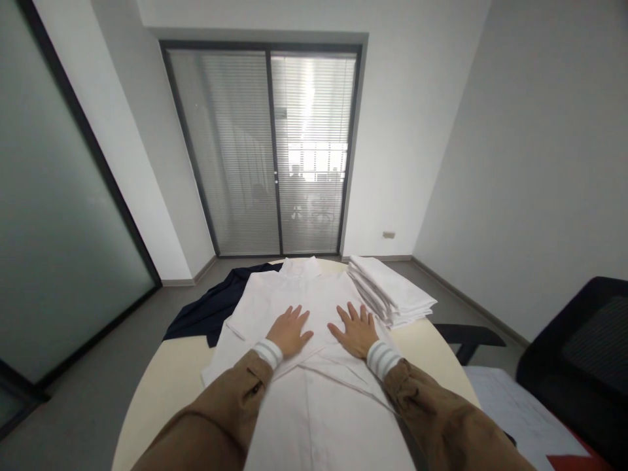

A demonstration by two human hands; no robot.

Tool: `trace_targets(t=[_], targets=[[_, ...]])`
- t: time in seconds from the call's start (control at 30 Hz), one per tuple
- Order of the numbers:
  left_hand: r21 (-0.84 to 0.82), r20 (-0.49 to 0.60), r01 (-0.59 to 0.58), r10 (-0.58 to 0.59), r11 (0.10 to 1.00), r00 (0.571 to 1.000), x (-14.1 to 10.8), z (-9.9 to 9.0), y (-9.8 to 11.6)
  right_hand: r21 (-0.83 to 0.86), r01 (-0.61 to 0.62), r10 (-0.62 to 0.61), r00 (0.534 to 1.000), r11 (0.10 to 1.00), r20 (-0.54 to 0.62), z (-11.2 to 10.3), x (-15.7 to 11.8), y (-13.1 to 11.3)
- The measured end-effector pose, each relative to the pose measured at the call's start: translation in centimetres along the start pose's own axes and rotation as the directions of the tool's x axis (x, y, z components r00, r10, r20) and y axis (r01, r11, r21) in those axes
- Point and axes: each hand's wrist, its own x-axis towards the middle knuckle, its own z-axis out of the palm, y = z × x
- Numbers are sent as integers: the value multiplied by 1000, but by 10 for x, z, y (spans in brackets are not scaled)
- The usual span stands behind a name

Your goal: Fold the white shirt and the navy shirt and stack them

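A white shirt (304,294) lies spread on the round table, its collar at the far edge and its lower part running toward me. Its sleeves look folded inward across the middle. My left hand (288,330) rests flat on the left side of the shirt, fingers spread. On the right side, my right hand (357,331) also presses flat with its fingers apart. Neither hand grips any cloth. Just beyond my right hand sits a stack of folded white cloth (392,288). A dark navy garment (216,304) lies crumpled at the left, partly under the shirt.
The cream round table (161,392) has a curved edge on both sides. A black mesh chair (583,353) stands at the right, near papers (520,405) and something red (564,463). Glass doors with blinds (275,150) are behind the table.
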Motion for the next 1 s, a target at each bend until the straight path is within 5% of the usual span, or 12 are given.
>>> trace_targets(t=[0.17,0.43,0.67,1.0], targets=[[29,-136,24,-19,999,991,-2,35,-5,-25,-10,12,996,1000,85,-9,11,-1],[-1,-177,109,-107,994,978,0,40,-7,-103,-42,58,986,994,154,-22,50,-22],[-27,-214,114,-118,993,970,3,46,-10,-55,106,-102,992,993,74,-45,101,-48],[-88,-278,140,-159,986,947,8,43,-13,41,127,-122,987,991,-108,-55,194,-76]])
